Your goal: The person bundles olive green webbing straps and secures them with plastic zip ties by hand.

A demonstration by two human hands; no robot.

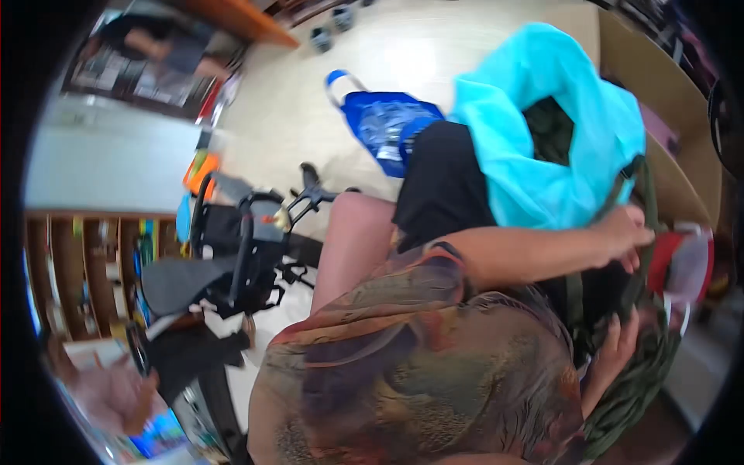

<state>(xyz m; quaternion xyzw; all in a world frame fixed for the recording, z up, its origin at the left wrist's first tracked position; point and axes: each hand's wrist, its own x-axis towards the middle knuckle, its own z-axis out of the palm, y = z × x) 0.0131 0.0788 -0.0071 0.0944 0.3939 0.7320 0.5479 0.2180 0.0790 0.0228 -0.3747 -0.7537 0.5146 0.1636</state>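
My left hand (624, 234) reaches across to the right side, its fingers closed round a dark green strap (649, 194). Below it, my right hand (614, 349) is closed on the lower part of the same dark green material, beside a bunched heap of green fabric (635, 395). Part of that hand is hidden by my patterned shirt. Just beyond my left arm lies a large turquoise bag (535, 194), its mouth open, with dark green fabric (549, 128) inside.
A cardboard box (674, 93) stands behind the turquoise bag. A blue bag (387, 124) lies on the floor. To the left are an office chair (194, 283), shelves (93, 271) and another person (116, 391); a second person (155, 46) is farther off. A red-and-white item (686, 263) sits at right.
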